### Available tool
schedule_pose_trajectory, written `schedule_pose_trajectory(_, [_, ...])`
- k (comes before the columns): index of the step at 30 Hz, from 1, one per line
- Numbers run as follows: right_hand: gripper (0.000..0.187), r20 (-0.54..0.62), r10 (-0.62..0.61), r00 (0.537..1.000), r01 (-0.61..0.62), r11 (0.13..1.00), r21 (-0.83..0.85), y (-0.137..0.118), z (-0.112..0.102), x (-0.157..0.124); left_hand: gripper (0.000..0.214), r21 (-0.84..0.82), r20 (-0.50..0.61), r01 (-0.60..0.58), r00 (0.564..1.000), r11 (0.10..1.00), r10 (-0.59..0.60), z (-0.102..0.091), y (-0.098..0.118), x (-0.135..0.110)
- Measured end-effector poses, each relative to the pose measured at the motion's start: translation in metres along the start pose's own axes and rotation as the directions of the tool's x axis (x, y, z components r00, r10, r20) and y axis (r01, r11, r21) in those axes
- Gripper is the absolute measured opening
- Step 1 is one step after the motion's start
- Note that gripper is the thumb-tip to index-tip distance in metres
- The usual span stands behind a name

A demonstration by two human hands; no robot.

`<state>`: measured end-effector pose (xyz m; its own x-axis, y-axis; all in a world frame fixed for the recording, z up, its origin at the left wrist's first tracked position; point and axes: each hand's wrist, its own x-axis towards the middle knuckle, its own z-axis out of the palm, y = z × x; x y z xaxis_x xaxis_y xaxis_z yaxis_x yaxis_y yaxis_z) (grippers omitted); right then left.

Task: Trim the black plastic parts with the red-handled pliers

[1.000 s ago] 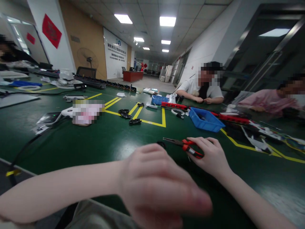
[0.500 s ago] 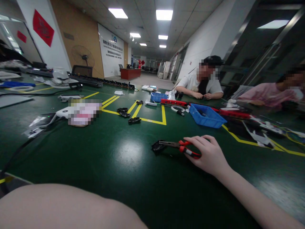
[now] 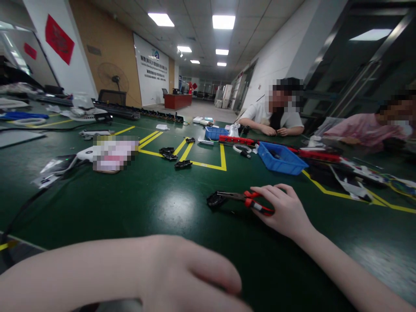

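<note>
My right hand [image 3: 284,212] grips needle-nose pliers [image 3: 251,203] by their red and black handles. The pliers' jaws reach left and lie over the edge of a small black plastic part [image 3: 215,199] on the green tabletop; whether they pinch it I cannot tell. In the near foreground is my left hand [image 3: 191,273], back up, with loosely bent fingers apart and nothing visible in them. The bottom edge cuts off part of that hand, and it is slightly blurred. Farther off lie similar black parts [image 3: 183,164] near yellow tape lines.
A blue bin [image 3: 281,158] holding dark pieces stands beyond my right hand. A smaller blue bin [image 3: 216,132] and red strips [image 3: 237,139] are behind it. A phone [image 3: 115,155] and cables lie to the left. Across the table sits a person in a white shirt [image 3: 292,115].
My left hand has come into view at the bottom, moving rightward where only the arm showed before. My right hand, pliers and the black part have hardly moved.
</note>
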<state>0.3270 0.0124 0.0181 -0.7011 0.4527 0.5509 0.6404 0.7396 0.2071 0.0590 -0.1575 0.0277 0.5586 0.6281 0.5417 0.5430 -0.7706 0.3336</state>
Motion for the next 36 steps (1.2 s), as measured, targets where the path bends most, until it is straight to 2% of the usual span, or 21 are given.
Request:
schedule_pose_trajectory(1, [0.036,0.000,0.003,1.000,-0.003,1.000,-0.007,0.001,0.001,0.000,0.017,-0.013,-0.012,-0.059,0.998,0.998,0.059,-0.006,-0.008,0.009])
schedule_pose_trajectory(2, [0.036,0.001,0.007,1.000,-0.007,1.000,-0.015,0.003,0.001,-0.001,0.017,-0.026,-0.034,-0.199,0.980,0.980,0.198,-0.012,-0.018,0.019])
schedule_pose_trajectory(3, [0.037,0.004,0.008,1.000,-0.008,1.000,-0.025,0.004,0.001,-0.001,0.019,-0.011,-0.003,-0.313,0.950,0.950,0.313,-0.016,-0.031,0.029])
schedule_pose_trajectory(6, [0.038,0.016,-0.003,1.000,0.004,0.998,-0.064,0.009,0.001,-0.002,0.022,0.128,-0.067,-0.258,0.961,0.958,0.268,-0.018,-0.071,0.051])
schedule_pose_trajectory(10, [0.039,0.006,-0.020,1.000,0.020,0.992,-0.127,0.015,0.000,-0.003,0.022,0.105,-0.020,-0.027,0.999,0.994,0.029,0.002,-0.105,0.060])
schedule_pose_trajectory(13, [0.040,-0.005,-0.012,1.000,0.011,0.988,-0.153,0.017,0.000,-0.004,0.021,0.053,0.045,0.096,0.994,0.994,-0.098,0.015,-0.111,0.059])
schedule_pose_trajectory(16, [0.040,-0.019,0.003,1.000,-0.006,0.987,-0.161,0.018,0.001,-0.004,0.028,0.052,0.096,0.151,0.983,0.987,-0.155,0.018,-0.111,0.058])
schedule_pose_trajectory(21, [0.039,-0.030,-0.004,1.000,-0.001,0.989,-0.151,0.013,0.001,-0.002,0.020,0.020,0.113,0.187,0.976,0.982,-0.188,0.017,-0.117,0.057])
schedule_pose_trajectory(27, [0.036,-0.054,-0.077,0.996,0.069,0.988,-0.137,0.006,-0.001,0.001,0.015,-0.208,0.091,0.188,0.981,0.960,-0.172,0.019,-0.127,0.056])
schedule_pose_trajectory(36, [0.035,-0.047,-0.109,0.993,0.103,0.988,-0.111,0.000,-0.003,0.003,0.011,-0.259,0.081,0.234,0.972,0.937,-0.220,0.018,-0.127,0.056])
